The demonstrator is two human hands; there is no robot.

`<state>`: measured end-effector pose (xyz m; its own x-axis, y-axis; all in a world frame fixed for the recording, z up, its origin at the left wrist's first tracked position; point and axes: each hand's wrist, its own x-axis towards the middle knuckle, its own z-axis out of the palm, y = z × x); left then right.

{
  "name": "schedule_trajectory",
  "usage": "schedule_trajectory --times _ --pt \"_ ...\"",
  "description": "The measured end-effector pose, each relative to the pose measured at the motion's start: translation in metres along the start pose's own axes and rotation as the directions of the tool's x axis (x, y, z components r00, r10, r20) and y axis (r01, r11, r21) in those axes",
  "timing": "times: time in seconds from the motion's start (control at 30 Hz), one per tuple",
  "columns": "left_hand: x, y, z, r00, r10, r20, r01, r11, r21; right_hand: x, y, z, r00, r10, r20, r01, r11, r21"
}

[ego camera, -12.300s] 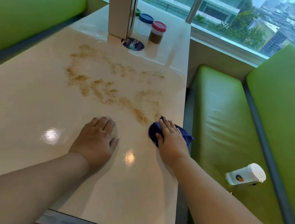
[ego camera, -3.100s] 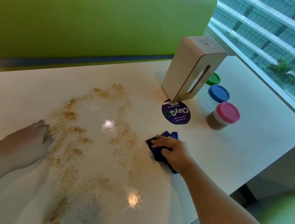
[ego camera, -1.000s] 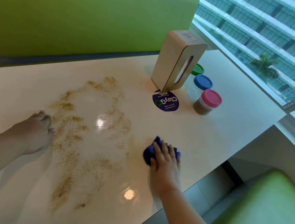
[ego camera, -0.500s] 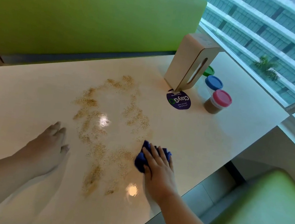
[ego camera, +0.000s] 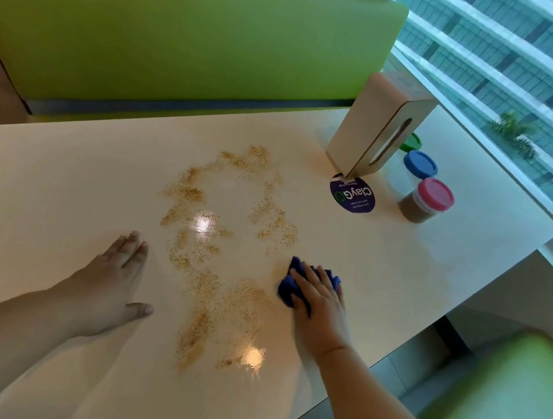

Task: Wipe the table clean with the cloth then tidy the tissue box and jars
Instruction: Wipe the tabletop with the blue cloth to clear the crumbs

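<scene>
Head cam: my right hand [ego camera: 320,309] presses flat on the blue cloth [ego camera: 288,288], fingers [ego camera: 312,279] spread over it, now at the crumbs [ego camera: 227,238] near the bench [ego camera: 47,183] front edge, having slid back from the purple sticker [ego camera: 352,194] w/ some grit dragged along. My left hand [ego camera: 111,288], open & empty, has shifted toward me off the crumbs. Wiping barely begun imo; tissue box [ego camera: 378,124] & jars [ego camera: 426,200] untouched by the window.

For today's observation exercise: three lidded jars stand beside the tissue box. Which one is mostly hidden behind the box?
The green-lidded jar: only a sliver of its lid shows past the tissue box, while the blue-lidded jar and pink-lidded jar stand in full view.
</scene>
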<state>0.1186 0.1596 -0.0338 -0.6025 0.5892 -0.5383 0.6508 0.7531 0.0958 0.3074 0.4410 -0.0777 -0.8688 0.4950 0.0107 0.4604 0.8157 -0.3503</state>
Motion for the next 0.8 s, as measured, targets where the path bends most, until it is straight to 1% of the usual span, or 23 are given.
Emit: schedule_trajectory --times 0.07,0.13,0.17,0.23,0.33,0.37,0.43,0.47,0.53,0.57,0.63,0.7,0.73,0.8 --pt "0.001 0.000 0.000 1.000 0.000 -0.005 0.000 1.000 -0.007 0.012 0.001 0.001 0.991 0.131 -0.022 -0.132 0.991 -0.012" --pt "0.001 0.000 0.001 1.000 -0.002 -0.008 0.002 1.000 -0.014 0.022 -0.017 0.010 0.977 0.213 -0.030 -0.213 0.977 -0.018" --pt "0.002 0.000 0.003 1.000 -0.003 -0.007 0.003 1.000 -0.019 0.023 -0.029 0.014 0.978 0.207 -0.035 -0.208 0.978 -0.024" --pt "0.002 -0.002 0.004 1.000 -0.005 -0.013 0.005 0.999 -0.035 0.013 -0.044 0.021 0.992 0.115 -0.046 -0.117 0.992 -0.037" --pt "0.001 -0.002 0.004 1.000 0.003 -0.027 -0.004 0.999 -0.036 -0.009 -0.036 0.015 0.998 0.007 -0.055 -0.010 0.999 -0.053" --pt "0.000 -0.002 0.004 1.000 0.006 -0.027 -0.007 0.999 -0.037 -0.010 -0.029 0.010 0.998 0.003 -0.069 -0.006 0.999 -0.045" --pt "0.001 -0.002 0.004 1.000 0.004 -0.025 -0.005 0.999 -0.038 -0.004 -0.020 0.003 0.995 0.059 -0.078 -0.060 0.998 -0.013" --pt "0.001 -0.001 0.004 1.000 0.001 -0.023 -0.002 0.999 -0.032 0.003 -0.021 0.002 0.994 0.093 -0.065 -0.093 0.996 0.007" --pt "0.001 -0.001 0.004 1.000 -0.001 -0.017 0.000 1.000 -0.018 0.015 -0.035 0.004 0.995 0.104 -0.010 -0.104 0.994 0.029" --pt "0.001 -0.001 0.004 1.000 -0.003 -0.017 0.003 1.000 -0.017 0.017 -0.043 0.005 0.997 0.073 0.024 -0.074 0.997 0.037" --pt "0.001 0.000 0.004 1.000 -0.004 -0.021 0.003 1.000 -0.016 0.010 -0.051 0.006 0.997 -0.037 0.074 0.032 0.997 0.066" --pt "0.001 -0.001 0.004 1.000 -0.004 -0.023 0.004 1.000 -0.023 -0.006 -0.040 0.005 0.989 -0.110 0.096 0.102 0.991 0.086" --pt "0.001 -0.001 0.003 1.000 -0.005 -0.021 0.004 1.000 -0.029 -0.014 -0.031 0.003 0.990 -0.115 0.080 0.108 0.990 0.095" --pt "0.001 0.000 0.004 1.000 -0.005 -0.016 0.004 1.000 -0.028 -0.025 -0.014 -0.002 0.997 -0.059 0.040 0.055 0.993 0.106"
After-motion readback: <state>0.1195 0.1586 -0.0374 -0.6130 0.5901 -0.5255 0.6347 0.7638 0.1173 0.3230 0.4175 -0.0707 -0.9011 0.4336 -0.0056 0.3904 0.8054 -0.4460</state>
